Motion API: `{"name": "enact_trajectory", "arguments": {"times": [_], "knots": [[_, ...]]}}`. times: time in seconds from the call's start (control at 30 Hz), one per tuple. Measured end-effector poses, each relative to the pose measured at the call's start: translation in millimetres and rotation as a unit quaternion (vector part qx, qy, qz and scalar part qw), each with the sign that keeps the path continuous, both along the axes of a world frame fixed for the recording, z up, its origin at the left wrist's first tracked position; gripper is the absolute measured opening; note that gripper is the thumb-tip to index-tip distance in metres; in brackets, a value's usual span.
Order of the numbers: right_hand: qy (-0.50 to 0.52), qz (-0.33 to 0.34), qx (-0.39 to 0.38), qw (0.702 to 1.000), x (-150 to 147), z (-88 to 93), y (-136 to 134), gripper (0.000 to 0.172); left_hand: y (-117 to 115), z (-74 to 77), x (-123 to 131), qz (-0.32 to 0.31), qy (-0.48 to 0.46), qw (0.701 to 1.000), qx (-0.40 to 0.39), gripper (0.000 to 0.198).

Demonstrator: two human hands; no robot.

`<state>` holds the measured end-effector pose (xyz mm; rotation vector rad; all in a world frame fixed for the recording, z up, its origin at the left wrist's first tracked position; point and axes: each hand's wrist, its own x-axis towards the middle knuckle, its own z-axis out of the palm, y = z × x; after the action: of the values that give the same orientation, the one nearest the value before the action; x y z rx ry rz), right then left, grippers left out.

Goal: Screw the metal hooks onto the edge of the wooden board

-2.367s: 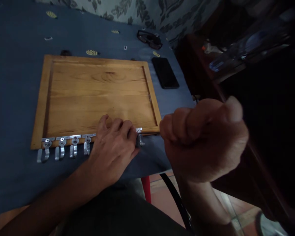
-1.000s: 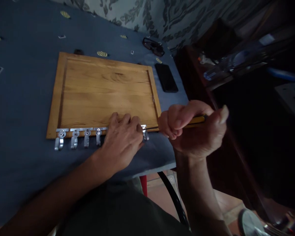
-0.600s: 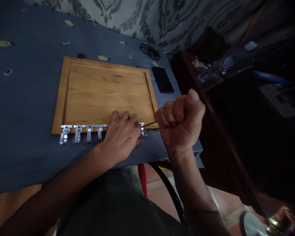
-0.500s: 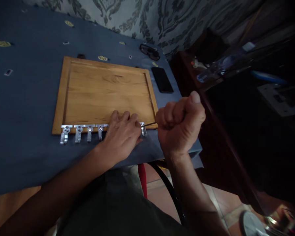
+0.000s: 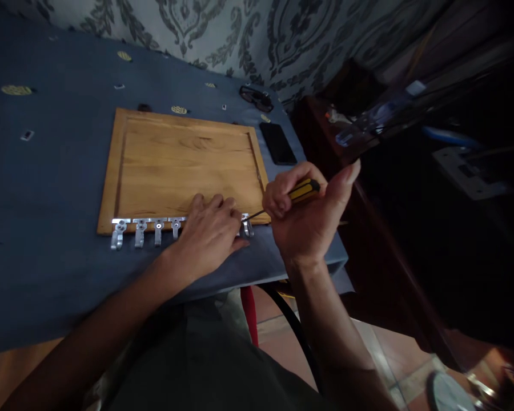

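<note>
A framed wooden board [image 5: 188, 165] lies on the blue tablecloth. Along its near edge runs a metal hook rail [image 5: 148, 220] with several silver hooks. My left hand [image 5: 209, 234] rests over the rail and edge, fingertips on the wood and thumb by the right-hand hooks, steadying the rail; it covers the part beneath. In my right hand [image 5: 304, 222] is a screwdriver with a yellow and black handle [image 5: 304, 190]. Its fingers curl around the handle while the thumb sticks out. The thin shaft slants left toward the rail, its tip hidden close to my left hand.
A black phone [image 5: 278, 144] and dark sunglasses [image 5: 257, 98] lie beyond the board's right side. Patterned wallpaper [image 5: 223, 34] rises behind the table. To the right stands dark furniture with a clear plastic bottle [image 5: 381, 114]. A black curved bar [image 5: 289, 319] shows below the table edge.
My right hand has rolled and loosened from a closed fist, so the yellow and black handle now shows. My left hand stays on the rail. The whole view has shifted slightly.
</note>
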<state>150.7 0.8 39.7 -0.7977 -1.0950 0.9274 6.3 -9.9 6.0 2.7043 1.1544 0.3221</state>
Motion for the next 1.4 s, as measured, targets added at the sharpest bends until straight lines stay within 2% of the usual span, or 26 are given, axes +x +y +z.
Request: {"name": "enact_trajectory", "arguments": {"times": [0.1,0.2,0.3,0.37,0.47,0.57,0.63,0.67,0.73,0.8,0.97,1.03,1.2,1.4], "knots": [[0.016,-0.015,-0.007,1.0,-1.0,-3.3,-4.3,0.064,1.8,17.6,-7.8,0.027,-0.044,0.999,0.001,0.025],[0.01,-0.02,-0.03,0.999,-1.0,-4.8,-10.4,0.06,1.4,45.2,-10.8,0.066,-0.161,0.984,0.037,0.023],[-0.001,-0.03,-0.068,0.997,0.4,-3.9,-15.3,0.065,0.4,66.7,-1.6,0.039,-0.223,0.972,0.071,0.02],[-0.039,-0.043,-0.1,0.993,2.2,-3.8,-17.1,0.072,1.6,72.3,8.2,0.015,-0.216,0.973,0.085,0.014],[-0.089,-0.03,-0.109,0.99,10.0,-9.0,-14.9,0.082,6.8,72.5,17.9,0.014,-0.194,0.976,0.099,0.008],[-0.11,0.053,-0.068,0.99,30.4,-21.9,-6.7,0.089,12.1,73.0,17.4,0.003,-0.203,0.975,0.086,0.008],[-0.191,0.112,-0.033,0.975,51.8,-32.3,-1.4,0.096,13.4,74.8,14.0,-0.014,-0.219,0.972,0.081,0.01],[-0.27,0.135,-0.018,0.953,63.4,-37.3,0.4,0.094,13.1,75.8,12.4,-0.019,-0.226,0.971,0.081,0.01],[-0.32,0.165,-0.018,0.933,84.8,-46.8,1.9,0.075,11.1,77.3,9.7,-0.018,-0.236,0.968,0.082,0.008],[-0.368,0.189,-0.005,0.91,99.3,-55.8,1.6,0.067,7.8,78.2,8.2,-0.007,-0.241,0.968,0.075,0.007],[-0.499,0.164,0.109,0.844,103.9,-76.4,2.4,0.06,0.5,80.6,9.2,0.014,-0.213,0.972,0.096,0.01],[-0.524,0.147,0.14,0.827,101.8,-81.7,3.2,0.059,-1.8,81.9,11.5,0.017,-0.194,0.973,0.121,0.012],[-0.52,0.13,0.163,0.828,101.3,-85.9,2.2,0.053,-8.0,79.7,20.0,-0.012,-0.175,0.964,0.202,0.021],[-0.522,0.124,0.174,0.826,100.6,-86.2,1.0,0.05,-10.2,64.7,26.6,0.02,-0.226,0.947,0.229,0.026]]}}
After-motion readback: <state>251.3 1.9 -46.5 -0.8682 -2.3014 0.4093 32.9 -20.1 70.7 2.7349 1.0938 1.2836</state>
